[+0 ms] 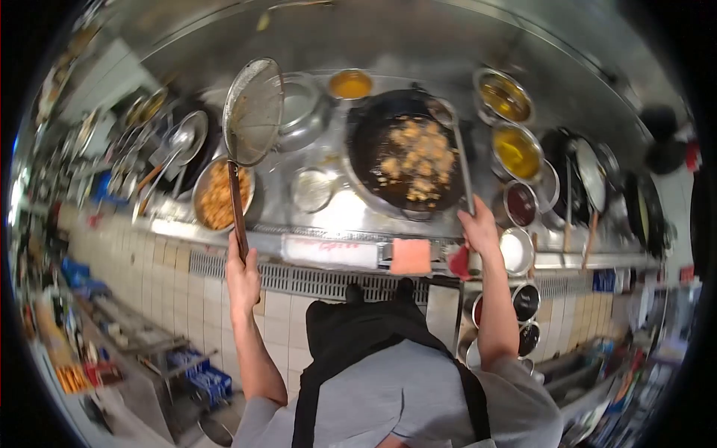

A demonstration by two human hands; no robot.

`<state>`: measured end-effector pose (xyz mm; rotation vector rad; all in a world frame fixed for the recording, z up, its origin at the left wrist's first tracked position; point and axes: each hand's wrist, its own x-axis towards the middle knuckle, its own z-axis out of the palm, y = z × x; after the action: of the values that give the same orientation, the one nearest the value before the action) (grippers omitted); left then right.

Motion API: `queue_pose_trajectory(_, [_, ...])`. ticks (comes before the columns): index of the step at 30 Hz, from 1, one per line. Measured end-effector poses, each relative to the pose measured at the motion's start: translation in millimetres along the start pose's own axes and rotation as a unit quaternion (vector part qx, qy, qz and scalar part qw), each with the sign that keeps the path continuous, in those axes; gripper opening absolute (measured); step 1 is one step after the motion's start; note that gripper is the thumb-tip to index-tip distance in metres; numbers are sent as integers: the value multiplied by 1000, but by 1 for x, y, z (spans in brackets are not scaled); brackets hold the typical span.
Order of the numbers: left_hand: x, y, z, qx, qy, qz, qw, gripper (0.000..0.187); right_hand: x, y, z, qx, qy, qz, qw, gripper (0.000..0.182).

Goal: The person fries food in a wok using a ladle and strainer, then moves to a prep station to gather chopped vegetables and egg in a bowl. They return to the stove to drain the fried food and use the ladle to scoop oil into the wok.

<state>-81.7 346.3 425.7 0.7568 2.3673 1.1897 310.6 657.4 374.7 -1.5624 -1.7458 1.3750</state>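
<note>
My left hand (243, 280) is closed round the wooden handle of a large mesh strainer (255, 112), raised above the left part of the cooktop. Below its handle sits a metal bowl (250, 196) filled with browned food pieces (218, 198). My right hand (479, 228) grips the long handle of a ladle (461, 160), whose head is at the upper right rim of a dark wok (362, 160). Golden pieces of food (420, 160) lie in dark oil inside the wok.
Right of the wok stand bowls of yellow oil (515, 151), a dark red sauce pot (520, 204) and a white-filled pot (515, 250). A small orange-filled bowl (351, 84) is behind. An orange sponge (411, 256) lies on the front edge. More pans and utensils (590, 175) crowd the right.
</note>
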Motion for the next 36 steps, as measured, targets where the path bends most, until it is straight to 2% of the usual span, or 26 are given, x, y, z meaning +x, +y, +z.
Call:
queue_pose_trajectory(1, [3,16,15,-28,-39,-7,999,55,17,4,-12,-79,28,-56,995,52])
queue_pose_trajectory(3, [11,22,51,5,-56,103,993,54,47,12,-34,-173,36,-107,978,55])
queue_pose_trajectory(6, [32,44,103,62,-80,231,968,53,92,16,-62,-200,-12,-109,974,59])
queue_pose_trajectory(9, [65,68,149,142,-165,156,963,54,119,8,-85,-219,-60,-100,969,60])
queue_pose_trajectory(12, [100,49,195,170,-167,207,949,53,134,3,-105,-244,-98,-100,959,59])
queue_pose_trajectory(13, [107,46,206,219,-176,205,938,54,130,-7,-112,-217,-123,-45,967,59])
queue_pose_trajectory(16, [115,49,206,132,-244,177,944,58,103,-27,-134,-217,-148,3,965,59])
queue_pose_trajectory(17, [113,58,197,117,-281,123,945,60,104,-2,-141,-218,-129,-50,966,59])
queue_pose_trajectory(19, [100,89,180,117,-290,65,948,60,115,60,-156,-222,-92,-157,958,59])
queue_pose_trajectory(20, [94,92,174,118,-294,33,948,60,115,58,-159,-229,-94,-139,959,60])
queue_pose_trajectory(21, [93,81,171,146,-257,117,948,61,108,48,-163,-235,-96,-119,960,60])
queue_pose_trajectory(23, [96,67,170,150,-238,109,954,60,119,49,-165,-247,-95,-120,957,62])
queue_pose_trajectory(25, [111,16,169,188,-188,239,934,62,146,70,-161,-197,-110,-143,964,61])
queue_pose_trajectory(26, [99,28,165,144,-224,144,953,63,158,81,-159,-172,-118,-154,966,61])
queue_pose_trajectory(28, [69,63,155,55,-288,-54,955,64,159,89,-162,-101,-166,-94,977,61])
queue_pose_trajectory(30, [48,51,156,-21,-295,-103,950,61,142,80,-176,-70,-217,-23,973,63])
queue_pose_trajectory(31, [38,50,157,-42,-307,-138,941,60,136,92,-176,-49,-223,-22,973,64])
queue_pose_trajectory(34, [1,67,165,-117,-341,-213,908,46,106,113,-176,3,-213,36,976,66])
queue_pose_trajectory(36, [-22,84,180,-138,-322,-262,899,39,85,130,-167,78,-206,60,974,66])
